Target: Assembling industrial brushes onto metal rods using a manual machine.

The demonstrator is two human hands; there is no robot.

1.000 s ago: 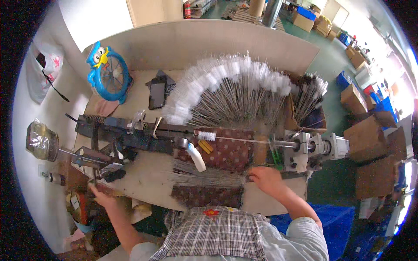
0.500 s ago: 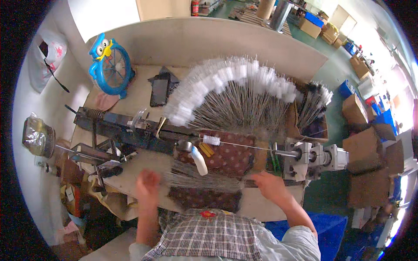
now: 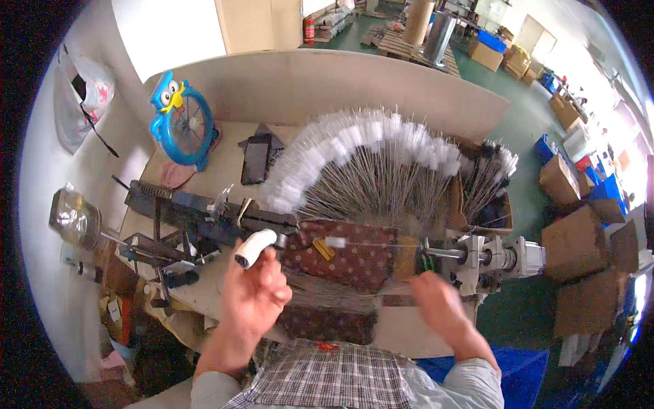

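Note:
My left hand (image 3: 255, 293) is at the white-sleeved lever handle (image 3: 259, 244) of the black bench fixture (image 3: 197, 211), fingers curled against it. Blurred by motion, my right hand (image 3: 439, 300) is just below the green-handled part (image 3: 426, 260) beside the metal spindle (image 3: 446, 253); its fingers are hard to make out. Between the fixture and the spindle, a small white bristle brush (image 3: 334, 242) sits on a thin wire (image 3: 378, 245) stretched toward the spindle. Loose thin wires (image 3: 334, 290) lie on the dotted brown cloth (image 3: 354, 266), near a yellow block (image 3: 323, 249).
A large fan of white-tipped wire brushes (image 3: 368, 163) covers the table's back. A cardboard box (image 3: 487, 221) of dark brushes stands at its right. A blue toy-shaped fan (image 3: 180, 123) and a phone (image 3: 255, 162) are at back left. A low partition (image 3: 327, 75) rims the table.
My left hand has risen to the white handle, which has swung leftward. My right hand has moved slightly right toward the spindle. The view has tilted a little.

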